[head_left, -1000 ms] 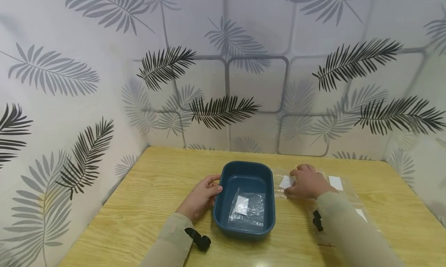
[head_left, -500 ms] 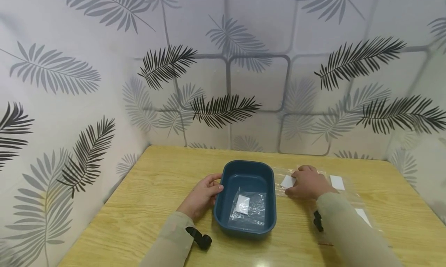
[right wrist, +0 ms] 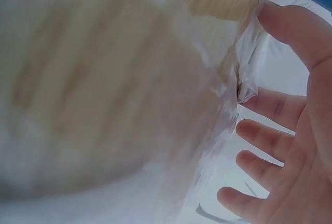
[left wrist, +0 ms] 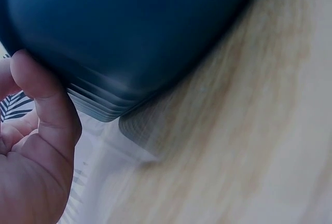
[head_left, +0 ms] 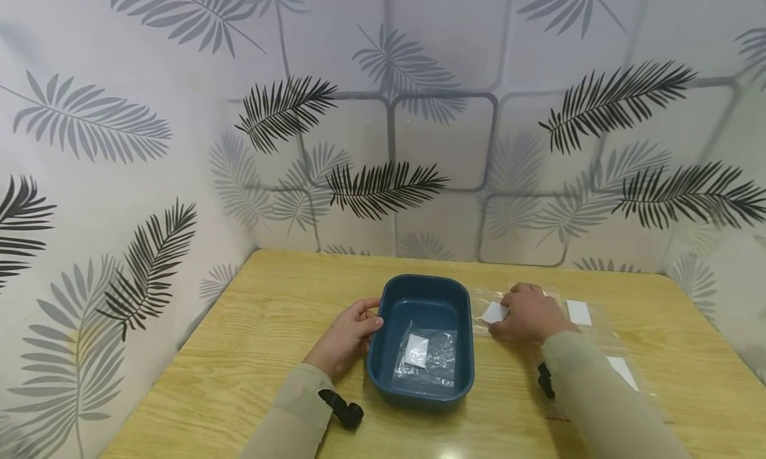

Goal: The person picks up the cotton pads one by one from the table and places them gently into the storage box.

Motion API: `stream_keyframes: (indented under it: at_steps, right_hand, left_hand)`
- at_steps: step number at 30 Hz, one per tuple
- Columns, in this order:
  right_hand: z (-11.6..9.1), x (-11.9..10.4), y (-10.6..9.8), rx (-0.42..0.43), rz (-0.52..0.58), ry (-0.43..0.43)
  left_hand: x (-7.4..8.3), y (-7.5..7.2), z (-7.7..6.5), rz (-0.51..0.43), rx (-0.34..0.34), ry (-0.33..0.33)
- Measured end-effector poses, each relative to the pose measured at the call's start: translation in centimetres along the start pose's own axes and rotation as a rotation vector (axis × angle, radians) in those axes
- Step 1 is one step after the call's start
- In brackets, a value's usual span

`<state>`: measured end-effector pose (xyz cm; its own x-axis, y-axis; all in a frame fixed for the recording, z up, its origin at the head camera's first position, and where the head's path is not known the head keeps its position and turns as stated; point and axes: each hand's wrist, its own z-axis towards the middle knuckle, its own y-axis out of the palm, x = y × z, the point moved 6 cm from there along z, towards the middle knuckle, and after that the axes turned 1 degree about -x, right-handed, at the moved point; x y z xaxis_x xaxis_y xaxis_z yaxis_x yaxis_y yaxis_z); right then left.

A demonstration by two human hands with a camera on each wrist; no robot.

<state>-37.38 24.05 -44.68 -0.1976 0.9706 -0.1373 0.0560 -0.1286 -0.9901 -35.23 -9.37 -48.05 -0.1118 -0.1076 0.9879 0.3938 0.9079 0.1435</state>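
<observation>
A deep blue plastic bin (head_left: 383, 386) with rounded corners stands on the wooden table. My left hand (head_left: 344, 339) holds its left rim, with the thumb against the wall in the left wrist view. Inside the bin lies a clear plastic bag (head_left: 439, 362) with a white card (head_left: 415, 350). To the bin's right, my right hand (head_left: 529, 314) pinches the film of another clear bag (right wrist: 248, 73) between thumb and index finger, its other fingers spread apart. A white card (head_left: 494, 312) shows in that bag beside the thumb.
More clear bags lie to the right, with a white card (head_left: 578, 312) beyond the right hand and another white card (head_left: 622, 372) partly behind the right forearm. The patterned wall (head_left: 437, 226) borders the table (head_left: 287, 286) at the back. Black straps cross both wrists.
The right hand's fingers have drawn slightly closer together on the bag. My left hand and the bin stay in place, while the head view shifts a little.
</observation>
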Motion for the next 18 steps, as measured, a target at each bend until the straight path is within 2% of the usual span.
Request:
stream_keyframes:
  at_steps: [11, 18]
  right_hand:
    - [0.0, -0.5, -0.4, 0.016, 0.032, 0.001]
    - [-0.4, -0.3, -1.8, 0.084, -0.003, -0.060]
  left_hand:
    - [0.2, 0.0, -0.1, 0.010, 0.005, 0.002]
    - [0.0, -0.1, 0.1, 0.022, -0.001, 0.008]
